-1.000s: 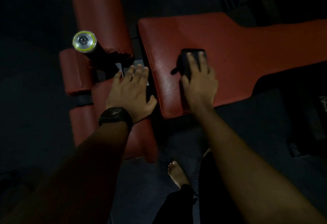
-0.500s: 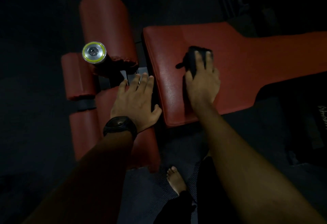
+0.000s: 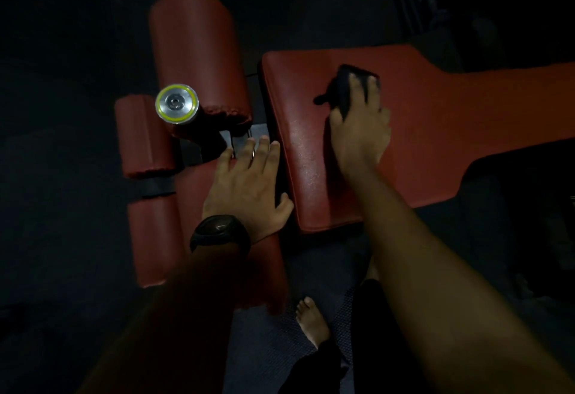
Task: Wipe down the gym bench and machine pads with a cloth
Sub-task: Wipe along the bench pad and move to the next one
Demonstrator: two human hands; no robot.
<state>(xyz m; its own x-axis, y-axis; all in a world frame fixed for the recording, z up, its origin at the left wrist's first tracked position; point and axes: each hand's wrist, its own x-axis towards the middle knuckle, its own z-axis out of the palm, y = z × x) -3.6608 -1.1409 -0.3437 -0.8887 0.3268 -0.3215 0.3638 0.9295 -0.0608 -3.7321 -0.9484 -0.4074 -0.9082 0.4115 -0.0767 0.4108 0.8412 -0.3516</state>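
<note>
A red padded bench [image 3: 451, 119] runs from the centre to the right edge. A dark cloth [image 3: 340, 88] lies on its near-left part, and my right hand [image 3: 361, 129] presses it flat with straight fingers. My left hand [image 3: 245, 188], a black watch on its wrist, rests flat with straight fingers on a red roller pad [image 3: 199, 203] just left of the bench. The thumb reaches into the gap beside the bench edge.
More red roller pads stand to the left: a long one [image 3: 193, 51] at the back and a short one [image 3: 140, 135]. A silver end cap with a yellow ring [image 3: 176, 103] sticks out between them. My bare foot [image 3: 311, 322] stands on dark floor matting.
The view has shifted, so bench and pads sit lower in the frame. My right hand stays on the cloth at about the same spot on the bench. My left hand stays on the roller pad.
</note>
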